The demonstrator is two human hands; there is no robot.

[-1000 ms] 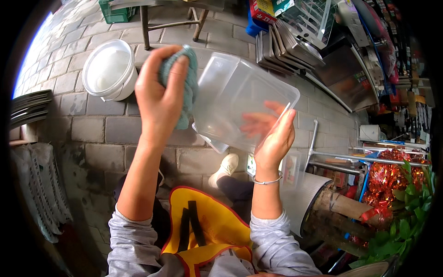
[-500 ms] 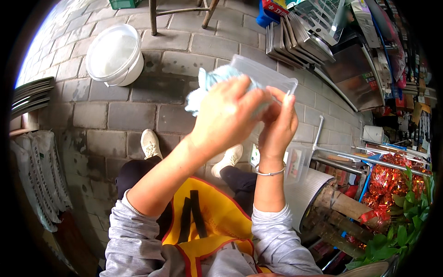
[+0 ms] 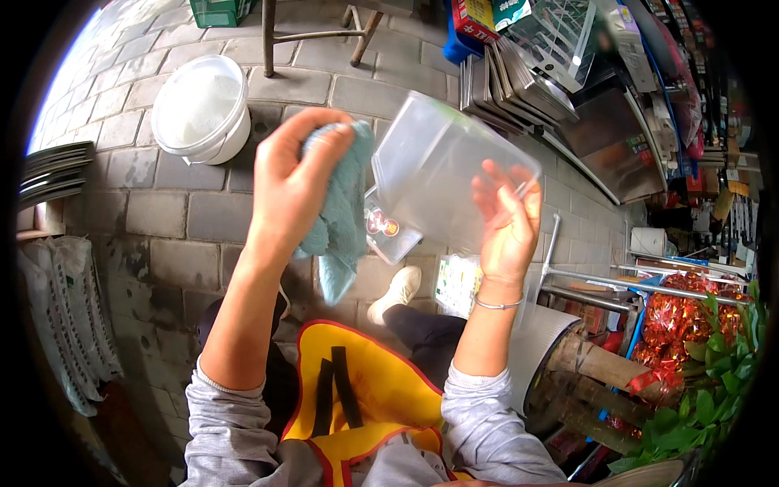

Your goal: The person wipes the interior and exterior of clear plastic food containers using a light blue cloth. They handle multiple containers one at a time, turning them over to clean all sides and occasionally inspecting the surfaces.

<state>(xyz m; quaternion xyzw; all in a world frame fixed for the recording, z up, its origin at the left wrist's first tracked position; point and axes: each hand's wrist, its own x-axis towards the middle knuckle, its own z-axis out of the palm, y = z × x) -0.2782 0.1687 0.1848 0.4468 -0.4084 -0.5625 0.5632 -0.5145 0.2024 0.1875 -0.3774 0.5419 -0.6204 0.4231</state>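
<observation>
A crumpled light-blue cloth (image 3: 341,219) hangs from my left hand (image 3: 288,174), whose fingers are closed round its upper part. To the right, my right hand (image 3: 510,219) grips a clear plastic box (image 3: 438,166) by its right-hand side, thumb and fingers on the wall. The box is tilted in the air, and a gap separates it from the cloth. Below and partly behind it lies a clear lid-like piece with red round stickers (image 3: 385,223). My right wrist wears a thin silver bangle (image 3: 498,305).
A white bucket (image 3: 231,134) with whitish liquid stands on the paving at the far left. Wooden stool legs (image 3: 268,40) rise beyond it. Stacked dark panels (image 3: 503,85) lean at the far right. A metal rail (image 3: 592,297) and leafy plants (image 3: 706,406) are at the right.
My left hand has drawn the cloth away from the box, to the left. The box has turned and now shows its broad side. My right hand has shifted slightly right and nearer.
</observation>
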